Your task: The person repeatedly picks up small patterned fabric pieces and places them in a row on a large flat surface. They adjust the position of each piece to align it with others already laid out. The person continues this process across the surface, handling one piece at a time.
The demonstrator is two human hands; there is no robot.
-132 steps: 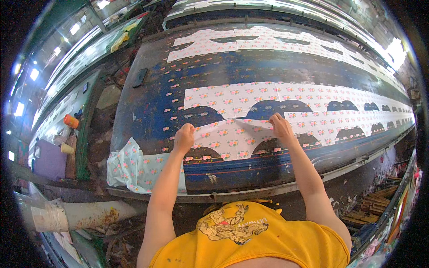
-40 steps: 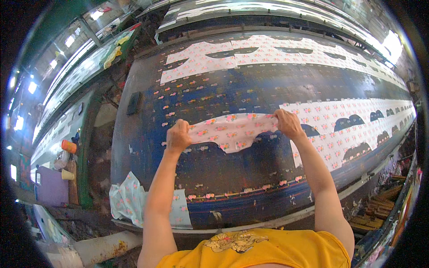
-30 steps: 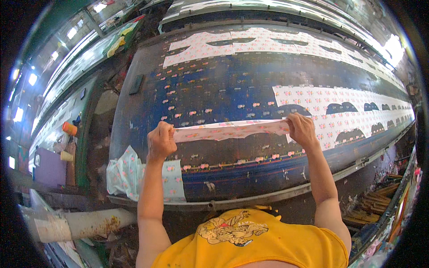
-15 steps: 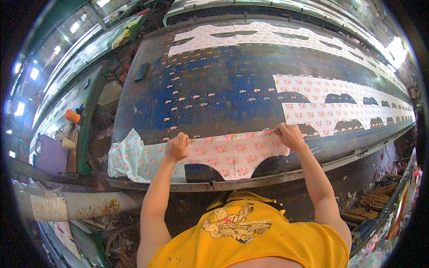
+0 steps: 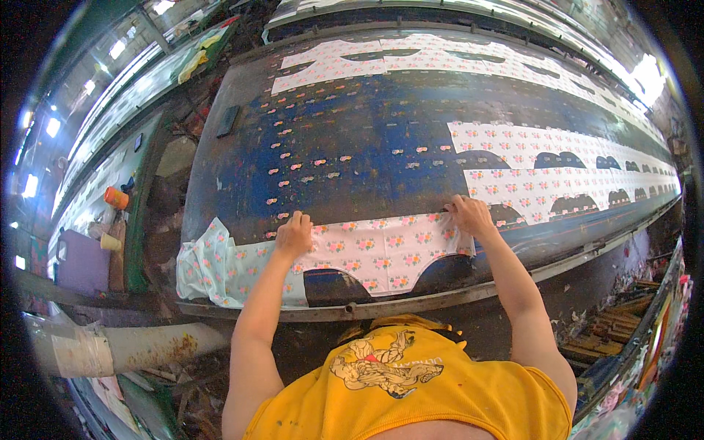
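Head view: pink floral fabric panel is laid along the near edge of the dark table, curved cut-outs facing the near rail. Upper left corner is pinched by the left hand, fingers curled shut; upper right corner is gripped by the right hand between thumb and fingers. Panel's left end is met by mint floral cloth, bunched at its far left; overlap can't be told. White floral panels are spread flat beyond the right hand.
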